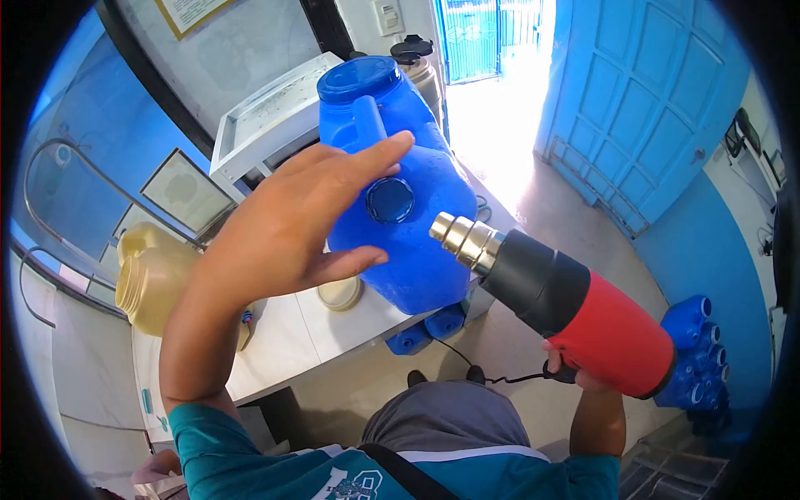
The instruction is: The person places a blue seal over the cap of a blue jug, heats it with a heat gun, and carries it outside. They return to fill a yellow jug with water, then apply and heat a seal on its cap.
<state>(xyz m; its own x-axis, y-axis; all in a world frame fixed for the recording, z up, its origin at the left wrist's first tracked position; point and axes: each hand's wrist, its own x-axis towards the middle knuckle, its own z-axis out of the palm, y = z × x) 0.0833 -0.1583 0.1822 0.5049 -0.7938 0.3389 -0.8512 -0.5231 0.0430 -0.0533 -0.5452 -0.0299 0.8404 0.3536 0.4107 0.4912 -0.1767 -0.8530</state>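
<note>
A large blue jug (425,258) with a wide blue lid (358,79) at its top stands on the white counter. Over its near face, my left hand (287,212) is spread, thumb and fingers apart on either side of a small dark blue cap (390,200). Whether its fingertips touch the jug is unclear. A red and black heat gun (575,300) is in my right hand (567,367), which wraps its handle and is mostly hidden beneath the body. The gun's metal nozzle points toward the cap, a short gap away from the jug.
A yellowish container (158,283) and a round pale lid (340,293) are on the counter (283,333). More blue jugs (692,358) stand on the floor at right, others under the counter. A black cord trails below the gun. The blue door (642,100) is open.
</note>
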